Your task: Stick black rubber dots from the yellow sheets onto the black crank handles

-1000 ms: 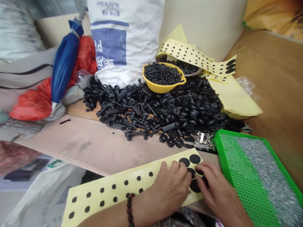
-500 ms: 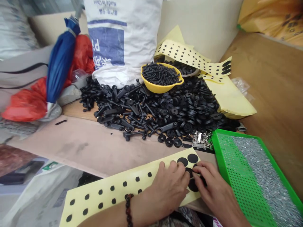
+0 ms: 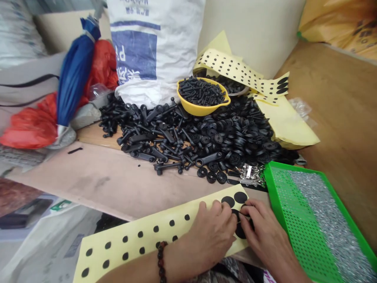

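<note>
A long yellow backing sheet with small black dots and large black round stickers lies at the table's near edge. My left hand, with a bead bracelet on the wrist, presses down on the sheet, fingers bent beside the large stickers. My right hand rests on the sheet's right end, with its fingertips pinching at a large black sticker between both hands. Whether the sticker is lifted off I cannot make out.
A heap of black plastic parts covers the middle of the table, with a yellow bowl of black screws behind. A green perforated tray of small silver pieces sits right. A white sack, blue umbrella and more yellow sheets stand behind.
My right hand's fingertips have drawn in slightly toward the left hand over the large sticker. The view has shifted a little; the sheet stays in place.
</note>
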`<state>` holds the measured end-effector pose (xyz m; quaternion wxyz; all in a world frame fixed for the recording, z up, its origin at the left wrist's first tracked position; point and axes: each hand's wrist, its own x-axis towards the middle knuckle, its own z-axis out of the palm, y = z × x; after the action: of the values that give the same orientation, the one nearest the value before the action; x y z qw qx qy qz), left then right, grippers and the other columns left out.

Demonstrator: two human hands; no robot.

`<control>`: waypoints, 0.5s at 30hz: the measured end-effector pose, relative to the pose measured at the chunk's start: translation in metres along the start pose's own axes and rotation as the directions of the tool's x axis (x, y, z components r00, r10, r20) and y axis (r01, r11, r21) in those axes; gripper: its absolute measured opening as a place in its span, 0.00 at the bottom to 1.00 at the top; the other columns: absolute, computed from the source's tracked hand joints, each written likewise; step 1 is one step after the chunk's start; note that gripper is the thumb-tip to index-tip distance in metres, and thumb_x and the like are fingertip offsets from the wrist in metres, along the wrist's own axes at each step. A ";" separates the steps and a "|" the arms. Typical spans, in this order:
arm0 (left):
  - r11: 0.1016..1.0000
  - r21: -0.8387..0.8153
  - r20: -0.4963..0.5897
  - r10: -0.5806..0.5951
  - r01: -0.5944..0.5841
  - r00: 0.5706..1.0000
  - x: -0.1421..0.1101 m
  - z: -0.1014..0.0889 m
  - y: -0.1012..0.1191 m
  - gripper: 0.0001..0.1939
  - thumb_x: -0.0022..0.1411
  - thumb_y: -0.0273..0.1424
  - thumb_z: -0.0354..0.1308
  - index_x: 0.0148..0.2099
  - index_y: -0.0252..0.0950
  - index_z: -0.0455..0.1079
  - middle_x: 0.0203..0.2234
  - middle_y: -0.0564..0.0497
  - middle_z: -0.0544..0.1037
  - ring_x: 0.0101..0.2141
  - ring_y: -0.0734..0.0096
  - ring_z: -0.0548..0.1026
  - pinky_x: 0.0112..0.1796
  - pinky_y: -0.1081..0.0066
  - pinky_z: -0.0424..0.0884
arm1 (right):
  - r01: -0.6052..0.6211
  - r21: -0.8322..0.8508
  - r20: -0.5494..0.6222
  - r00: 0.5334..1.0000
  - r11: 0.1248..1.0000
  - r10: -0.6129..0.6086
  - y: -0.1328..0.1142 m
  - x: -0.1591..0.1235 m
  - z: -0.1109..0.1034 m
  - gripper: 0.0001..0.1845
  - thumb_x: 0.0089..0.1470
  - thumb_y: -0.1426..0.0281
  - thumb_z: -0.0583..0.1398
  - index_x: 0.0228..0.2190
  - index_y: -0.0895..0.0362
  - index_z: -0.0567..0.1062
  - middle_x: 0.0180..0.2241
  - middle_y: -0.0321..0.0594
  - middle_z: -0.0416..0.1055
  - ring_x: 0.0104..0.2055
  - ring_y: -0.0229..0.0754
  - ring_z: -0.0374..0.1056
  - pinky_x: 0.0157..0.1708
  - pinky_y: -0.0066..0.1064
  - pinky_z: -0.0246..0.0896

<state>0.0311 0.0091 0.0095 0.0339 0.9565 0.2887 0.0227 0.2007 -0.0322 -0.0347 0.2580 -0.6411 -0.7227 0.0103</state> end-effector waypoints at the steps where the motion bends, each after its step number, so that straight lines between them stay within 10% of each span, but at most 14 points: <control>1: 1.000 0.003 -0.003 0.002 -0.001 1.000 0.000 -0.001 0.000 0.13 0.68 0.37 0.47 0.47 0.35 0.64 0.43 0.45 0.66 0.40 0.60 0.64 0.33 0.63 0.65 | 0.000 0.008 -0.002 1.000 1.000 0.000 -0.001 0.001 0.000 0.10 0.61 0.68 0.49 0.31 0.56 0.67 0.39 0.48 0.67 0.40 0.49 0.66 0.39 0.42 0.63; 15: 0.981 -0.189 -0.022 0.045 -0.048 0.999 -0.018 -0.010 -0.022 0.09 0.66 0.35 0.50 0.42 0.36 0.66 0.40 0.46 0.69 0.40 0.61 0.67 0.36 0.64 0.67 | 0.041 0.302 0.061 0.996 0.952 -0.062 -0.007 0.003 -0.017 0.09 0.58 0.67 0.55 0.26 0.51 0.68 0.27 0.35 0.71 0.31 0.40 0.69 0.31 0.27 0.65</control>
<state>0.0038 0.0178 0.0174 0.1216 0.9552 0.2632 0.0593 0.2002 -0.0358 -0.0166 0.3273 -0.5744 -0.7379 0.1356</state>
